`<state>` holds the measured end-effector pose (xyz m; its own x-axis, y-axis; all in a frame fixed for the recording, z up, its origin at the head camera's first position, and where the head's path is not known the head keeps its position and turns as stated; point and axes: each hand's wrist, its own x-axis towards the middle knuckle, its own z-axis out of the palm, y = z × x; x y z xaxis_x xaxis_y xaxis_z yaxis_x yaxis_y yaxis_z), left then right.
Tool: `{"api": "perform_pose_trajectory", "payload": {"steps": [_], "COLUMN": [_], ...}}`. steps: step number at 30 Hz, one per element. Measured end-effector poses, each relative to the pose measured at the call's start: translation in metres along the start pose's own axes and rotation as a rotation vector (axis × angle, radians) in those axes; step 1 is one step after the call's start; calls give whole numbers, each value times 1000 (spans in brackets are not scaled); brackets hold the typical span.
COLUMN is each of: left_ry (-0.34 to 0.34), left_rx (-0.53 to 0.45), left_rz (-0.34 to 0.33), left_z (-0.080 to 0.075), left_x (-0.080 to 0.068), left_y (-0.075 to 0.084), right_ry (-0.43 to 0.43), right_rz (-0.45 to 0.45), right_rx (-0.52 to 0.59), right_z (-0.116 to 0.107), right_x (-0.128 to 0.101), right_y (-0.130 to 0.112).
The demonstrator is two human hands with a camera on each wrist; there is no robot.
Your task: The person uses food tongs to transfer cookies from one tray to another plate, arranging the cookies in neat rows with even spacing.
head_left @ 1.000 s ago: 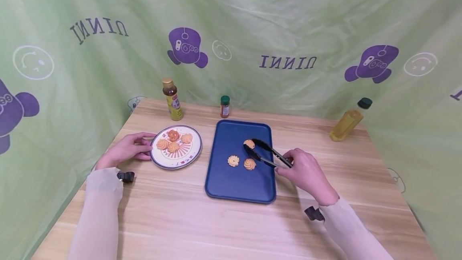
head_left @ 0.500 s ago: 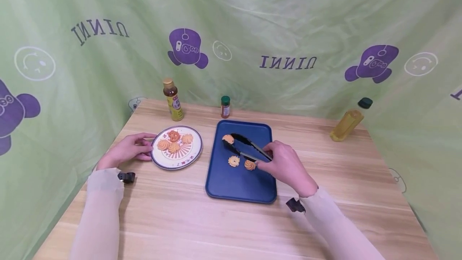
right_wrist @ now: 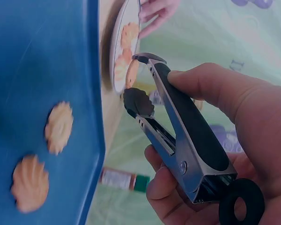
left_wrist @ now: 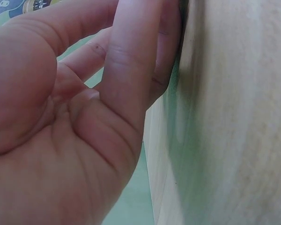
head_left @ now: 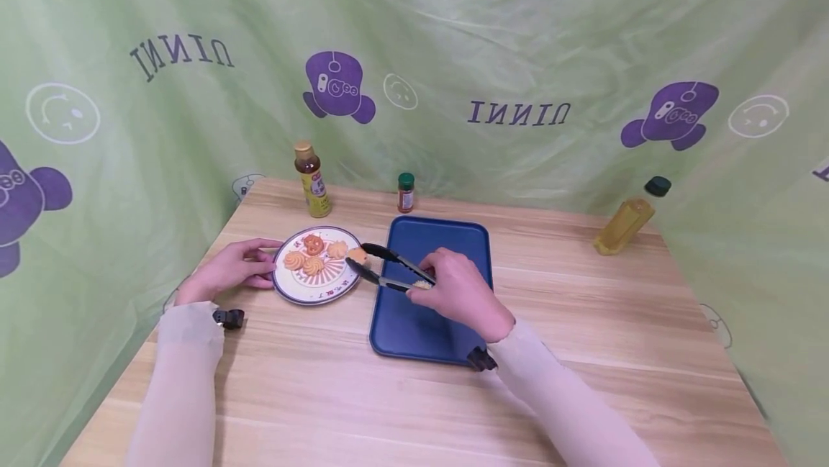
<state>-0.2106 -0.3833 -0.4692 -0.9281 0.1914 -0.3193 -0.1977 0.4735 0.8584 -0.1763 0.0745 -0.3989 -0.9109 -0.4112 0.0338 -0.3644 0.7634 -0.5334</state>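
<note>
My right hand [head_left: 453, 291] grips a pair of black and steel tongs [right_wrist: 192, 122], thumb along one arm. The tong tips pinch a round cookie [head_left: 358, 257] at the right rim of a white plate [head_left: 333, 286] with a blue edge. Several swirl cookies [head_left: 314, 265] lie on the plate. My left hand [head_left: 236, 268] holds the plate's left rim, with curved fingers and thumb; the left wrist view mostly hides that contact. On the blue tray [head_left: 401, 330], the right wrist view shows a ring-shaped cookie [right_wrist: 59, 127] and a swirl cookie [right_wrist: 30, 183], largely covered by my right hand in the head view.
Along the back of the wooden table [head_left: 311, 381] stand a yellow-labelled bottle [head_left: 314, 190] and a small green-capped jar [head_left: 405, 197]. A bottle of yellow oil [head_left: 624, 226] stands at the back right. Behind the table hangs a green curtain [head_left: 531, 35].
The right hand has carried the cookie in the tongs leftward, from over the tray to the plate's right rim. The left hand and plate have stayed in place.
</note>
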Motion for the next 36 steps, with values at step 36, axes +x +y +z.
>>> {"api": "perform_pose_trajectory", "payload": {"steps": [36], "left_ry": [-4], "left_rx": [3], "left_rz": [-9], "left_z": [1], "left_x": [-3], "left_y": [7], "right_ry": [-43], "right_rz": [-41], "right_rx": [-33], "right_z": [18], "right_x": [12], "right_y": [-27]}}
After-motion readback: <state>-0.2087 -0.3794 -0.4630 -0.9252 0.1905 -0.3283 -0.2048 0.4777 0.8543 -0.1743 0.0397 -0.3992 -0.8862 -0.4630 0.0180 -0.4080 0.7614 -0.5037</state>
